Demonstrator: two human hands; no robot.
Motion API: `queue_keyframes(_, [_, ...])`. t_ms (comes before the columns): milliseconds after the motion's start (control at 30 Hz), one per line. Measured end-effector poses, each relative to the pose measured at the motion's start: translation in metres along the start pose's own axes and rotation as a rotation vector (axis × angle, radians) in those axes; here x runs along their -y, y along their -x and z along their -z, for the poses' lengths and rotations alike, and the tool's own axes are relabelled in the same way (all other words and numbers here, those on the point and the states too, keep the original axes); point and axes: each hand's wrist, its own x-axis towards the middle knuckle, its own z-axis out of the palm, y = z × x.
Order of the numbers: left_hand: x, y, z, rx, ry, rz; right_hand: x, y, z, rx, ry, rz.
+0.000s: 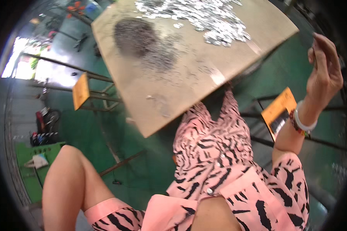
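Pieces (223, 25), silvery, shiny, loosely heaped, near dark thin bits (135, 34)

I count: one table (138, 92); on it two heaps, one of silver pieces (223, 23), one of dark bits (133, 34), individual pieces too many for me to count. Two tape strips (217, 77). Two wooden-seated stools (81, 92). One right hand (324, 69), two bracelets (307, 127).

The right hand (326, 73) is raised, its fingers loosely bent and held close together. Below it, the right forearm (290, 136) is angled upward. Well to the hand's left, the left arm (67, 169) is sharply folded at the elbow.
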Motion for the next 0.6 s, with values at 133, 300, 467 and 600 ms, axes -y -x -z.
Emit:
queue_keyframes(133, [0.014,0.020,-0.025,-0.077,-0.140,-0.110,-0.027,0.008,0.021,0.018,0.042,-0.096])
queue_keyframes(300, [0.040,0.028,-0.028,-0.177,-0.180,-0.144,-0.078,0.007,-0.011,0.091,0.244,-0.397])
queue_keyframes(467, [0.053,0.027,-0.045,-0.434,-0.180,-0.091,-0.231,0.083,-0.072,0.639,0.235,-0.725])
queue_keyframes(600, [0.105,0.075,-0.076,-1.015,-0.937,0.068,-0.339,0.122,-0.092,0.640,0.631,-0.215])
